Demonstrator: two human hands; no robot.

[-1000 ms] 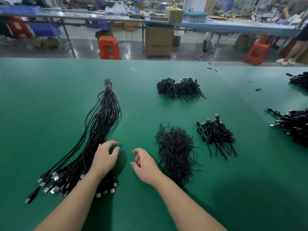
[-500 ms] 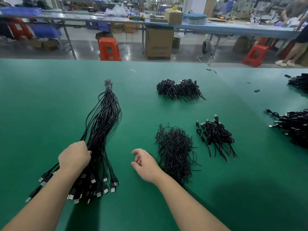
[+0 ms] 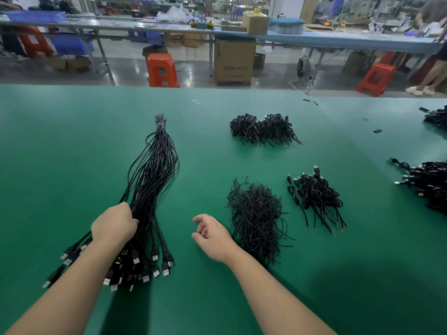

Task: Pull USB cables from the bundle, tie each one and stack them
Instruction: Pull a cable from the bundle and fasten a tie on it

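Two bare hands over the green table [image 3: 72, 146]: the left hand [image 3: 113, 226] curls round the long bundle of USB cables [image 3: 154, 180] near its plug end, gripping it, plugs fanned out below the wrist, the far end banded together. The right hand [image 3: 210, 234] hovers just beside, fingers loosely curled, holding nothing. Right of it lies a pile of black ties [image 3: 256, 213], then a small stack of tied cables [image 3: 316, 197], another stack [image 3: 263, 129] farther back.
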